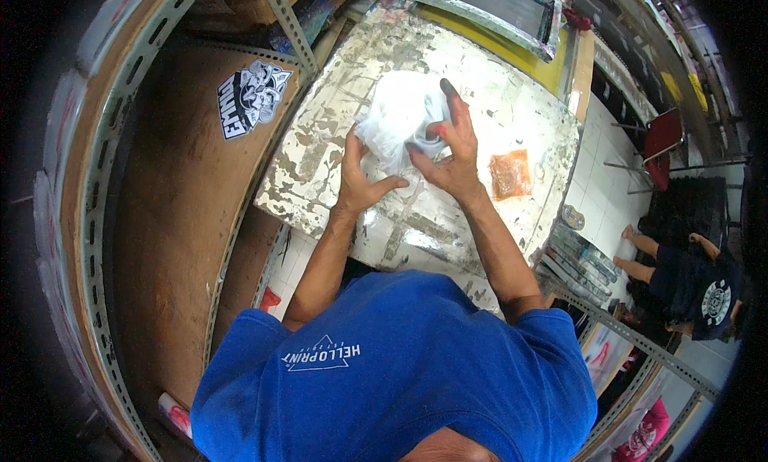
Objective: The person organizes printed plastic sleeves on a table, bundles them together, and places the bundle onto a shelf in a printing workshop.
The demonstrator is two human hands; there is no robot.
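Observation:
A crumpled white plastic bag (404, 102) lies on the paint-stained tabletop, its contents hidden. My left hand (364, 174) is at the bag's near left edge, fingers against the plastic and thumb held well apart. On the bag's right side, my right hand (456, 154) has a loose fold of it between thumb and a bent finger, while another finger stretches away. Dark and red stains mark the fingers of this hand. To the right of it, a flat clear packet with orange-red contents (511, 175) rests on the table.
A framed screen (496, 14) lies over a yellow panel at the table's far end. Metal-edged shelving with a brown board (168, 182) stands left. Beyond the table's right side are stacked frames (584, 258), a red chair (662, 134) and a person in dark clothes (700, 282).

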